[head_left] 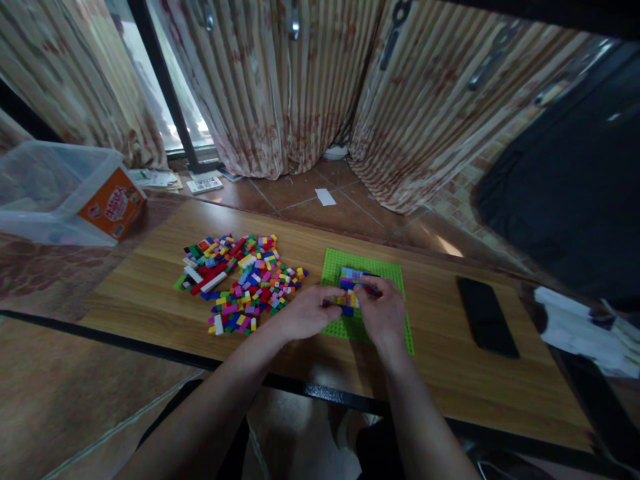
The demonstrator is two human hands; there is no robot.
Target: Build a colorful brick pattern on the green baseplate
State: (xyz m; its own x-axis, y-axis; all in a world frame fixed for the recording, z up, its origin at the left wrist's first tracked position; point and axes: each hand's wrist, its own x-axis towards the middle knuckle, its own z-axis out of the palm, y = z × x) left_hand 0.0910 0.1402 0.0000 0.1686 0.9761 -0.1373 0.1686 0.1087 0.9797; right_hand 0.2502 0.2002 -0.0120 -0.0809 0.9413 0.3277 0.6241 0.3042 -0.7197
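A low build of coloured toy bricks [351,275], blue and purple at the far end with yellow and dark blue nearer me, stands on the green studded baseplate [333,261]. From the left, my left hand [311,311] reaches in, its thumb and index finger closed about the build's left edge. My right hand [385,312] curls over the right side, thumb on the bricks and fingers bent behind them. Both hands hide parts of the build. Whether a loose brick sits between the fingers is too small to tell.
A wide pile of loose bricks [260,280] lies left of the plate on the wooden table [150,280]. A black phone [487,317] rests at the right. Beyond the table's left end stands a clear plastic bin [60,193]; papers [585,327] lie past the right end.
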